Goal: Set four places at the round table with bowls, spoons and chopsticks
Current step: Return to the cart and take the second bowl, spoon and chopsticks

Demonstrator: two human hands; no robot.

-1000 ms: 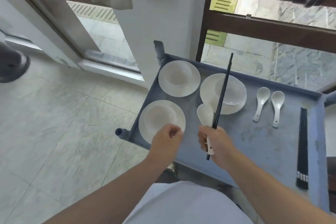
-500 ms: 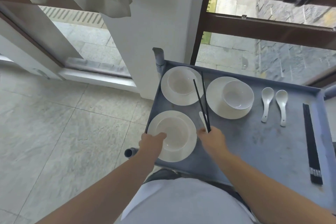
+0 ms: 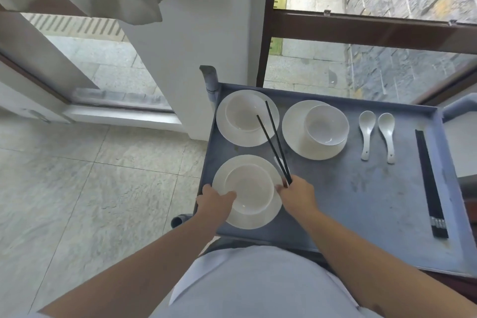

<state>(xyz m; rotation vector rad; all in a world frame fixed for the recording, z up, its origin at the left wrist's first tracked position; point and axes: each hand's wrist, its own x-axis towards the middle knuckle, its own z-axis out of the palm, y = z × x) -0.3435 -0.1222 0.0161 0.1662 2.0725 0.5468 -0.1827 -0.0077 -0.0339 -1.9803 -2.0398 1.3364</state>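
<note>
Head view, looking down at a grey cart tray (image 3: pixel 361 196) beside a white pillar (image 3: pixel 206 41). Your left hand (image 3: pixel 214 201) grips the left rim of the nearest plate (image 3: pixel 255 219), with the thumb lying on the edge of the bowl (image 3: pixel 249 188) that sits on that plate. Your right hand (image 3: pixel 296 195) is closed around a pair of black chopsticks (image 3: pixel 273 142) and a white spoon (image 3: pixel 278 164), of which only a short piece shows beside the chopsticks; the same hand touches the right rim of the nearest bowl. The chopsticks slant up and to the left from the hand, their tips spread apart above the far-left bowl (image 3: pixel 244 112).

That far-left bowl stands on its own plate (image 3: pixel 224 129) at the back left corner of the tray. To its right a third plate (image 3: pixel 294 131) carries a third bowl (image 3: pixel 326 125), set toward the plate's right side. Two more white spoons (image 3: pixel 367 134) (image 3: pixel 388 135) lie side by side, bowls pointing away from you, right of the third plate. Further black chopsticks (image 3: pixel 429 183) lie bundled along the right edge of the tray, their patterned ends toward you.

Pale tiled floor (image 3: pixel 77 175) fills the left of the view; a dark wooden window frame (image 3: pixel 361 31) runs behind the tray.
</note>
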